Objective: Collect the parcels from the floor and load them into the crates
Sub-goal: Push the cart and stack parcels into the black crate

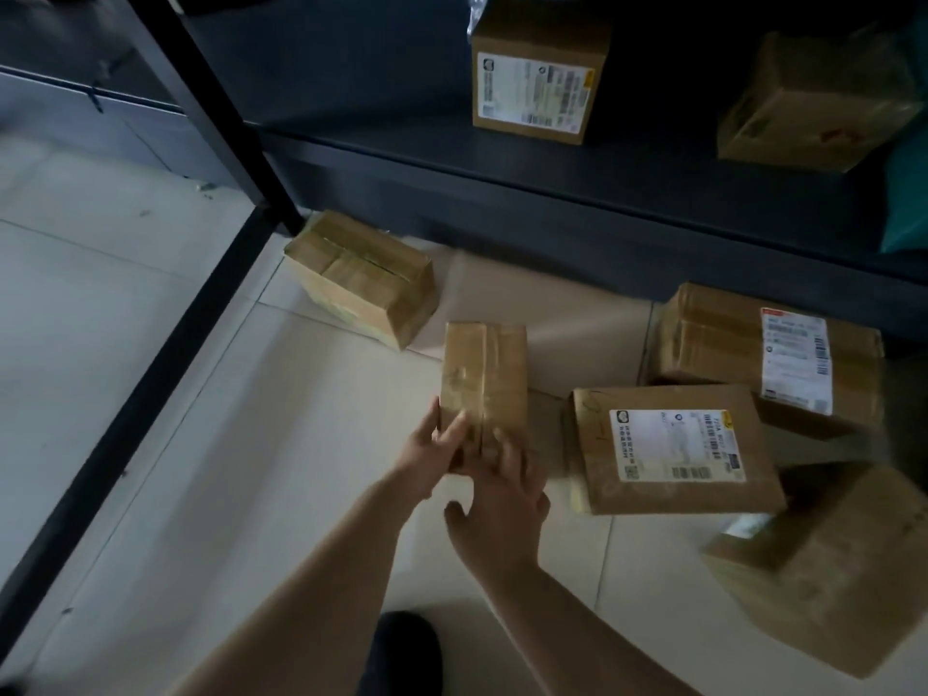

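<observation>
Parcels lie scattered over the pale tiled floor at the foot of a dark shelf unit, and the one I am busy with is the small taped box, just left of the middle of the frame. My left hand has its fingers against the near left edge of that box, and my right hand lies over its near end with the thumb spread out below; the picture is smeared there, so I cannot tell whether either hand has really closed round it.

To the upper left of it sits a second taped box, close to the black upright of the shelf. To the right is a flat box with a white label, and behind that, toward the right edge, a bigger labelled box. A blurred carton fills the lower right corner (too soft to make out much). Up on the shelf, at the top of the frame, stand a labelled box and a plastic-wrapped one.
</observation>
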{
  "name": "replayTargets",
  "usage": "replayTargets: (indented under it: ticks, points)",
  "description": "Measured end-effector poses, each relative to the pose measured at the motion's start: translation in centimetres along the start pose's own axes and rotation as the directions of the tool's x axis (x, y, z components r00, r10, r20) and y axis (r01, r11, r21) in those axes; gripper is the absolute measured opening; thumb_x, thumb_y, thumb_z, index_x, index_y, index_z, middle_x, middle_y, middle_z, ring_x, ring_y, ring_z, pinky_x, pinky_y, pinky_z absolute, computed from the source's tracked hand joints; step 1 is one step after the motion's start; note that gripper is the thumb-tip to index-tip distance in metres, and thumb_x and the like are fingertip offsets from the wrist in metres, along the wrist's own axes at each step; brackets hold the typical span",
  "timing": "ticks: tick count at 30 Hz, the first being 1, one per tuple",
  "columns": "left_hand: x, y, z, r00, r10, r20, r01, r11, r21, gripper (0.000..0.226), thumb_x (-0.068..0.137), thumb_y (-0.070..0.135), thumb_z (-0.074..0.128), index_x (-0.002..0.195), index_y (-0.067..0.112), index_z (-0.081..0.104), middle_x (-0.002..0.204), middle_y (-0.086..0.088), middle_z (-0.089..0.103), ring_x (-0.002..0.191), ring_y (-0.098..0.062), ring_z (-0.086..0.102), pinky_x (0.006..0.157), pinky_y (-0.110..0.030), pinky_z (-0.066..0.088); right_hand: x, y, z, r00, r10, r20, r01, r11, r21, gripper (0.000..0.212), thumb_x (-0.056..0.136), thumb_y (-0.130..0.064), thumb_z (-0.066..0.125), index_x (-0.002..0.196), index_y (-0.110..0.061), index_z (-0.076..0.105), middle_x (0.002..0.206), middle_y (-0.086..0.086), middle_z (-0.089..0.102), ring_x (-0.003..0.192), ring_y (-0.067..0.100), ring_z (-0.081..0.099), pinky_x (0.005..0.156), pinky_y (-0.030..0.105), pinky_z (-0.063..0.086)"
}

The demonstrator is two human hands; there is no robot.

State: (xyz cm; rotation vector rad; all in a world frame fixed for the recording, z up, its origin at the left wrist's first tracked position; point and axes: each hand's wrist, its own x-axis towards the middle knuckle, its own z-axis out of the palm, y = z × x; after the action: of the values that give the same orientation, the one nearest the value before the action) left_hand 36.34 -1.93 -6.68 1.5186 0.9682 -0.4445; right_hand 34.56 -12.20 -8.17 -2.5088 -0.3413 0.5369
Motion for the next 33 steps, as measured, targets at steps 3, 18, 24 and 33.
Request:
replayTargets:
  ticks: [3,18,24,33]
  points:
    - [0.7,-1.6,-0.5,0.992,-0.071,-0.100,0.068,0.997,-0.033,0.045,0.099,0.022,0.043,0.141,0.031,0.033,0.125,-0.006,0.055,0.113,-0.027,0.056,0.079,-0.045,0.055,-0.8,-0.2,0.3,0.988,0.064,-0.141,-0.013,0.941,0.338,0.074,0.079,-0.002,0.060,0.145,-0.014,0.029,0.149,0.008,0.032,0.138,0.024,0.029,0.109,0.023,0.025]
    - [-0.9,-6.0,-3.2,0.978,0.002,-0.210,-0.019,0.997,-0.079,0.059,0.095,0.005,0.046,0.147,0.023,0.026,0.135,0.002,0.048,0.122,-0.026,0.050,0.092,-0.030,0.040,-0.1,-1.2,1.1,0.915,-0.217,0.340,0.245,0.969,-0.042,0.073,0.091,-0.021,0.048,0.151,-0.020,0.006,0.158,0.001,0.015,0.146,0.019,0.008,0.118,0.042,0.010]
    - [0.0,-6.6,-1.9,0.931,0.317,-0.183,-0.141,0.771,0.621,0.073,0.092,0.023,0.055,0.149,0.036,0.013,0.160,0.007,0.001,0.143,-0.025,0.024,0.101,-0.044,0.046,2.0,2.3,-1.4,0.992,-0.083,0.094,0.094,0.988,-0.126,0.071,0.090,-0.028,0.054,0.151,-0.020,0.017,0.158,0.006,0.017,0.146,0.023,0.014,0.118,0.040,0.016]
    - [-0.6,-5.6,-1.9,0.951,0.309,-0.029,-0.133,0.491,0.861,0.059,0.095,0.015,0.049,0.145,0.035,0.025,0.160,0.007,-0.004,0.148,-0.023,0.006,0.106,-0.047,0.041,1.9,7.7,-4.3,0.961,0.161,0.225,-0.039,0.885,-0.464,0.090,0.084,-0.056,0.052,0.152,-0.023,0.003,0.154,0.005,-0.031,0.141,0.030,-0.028,0.108,0.066,-0.003]
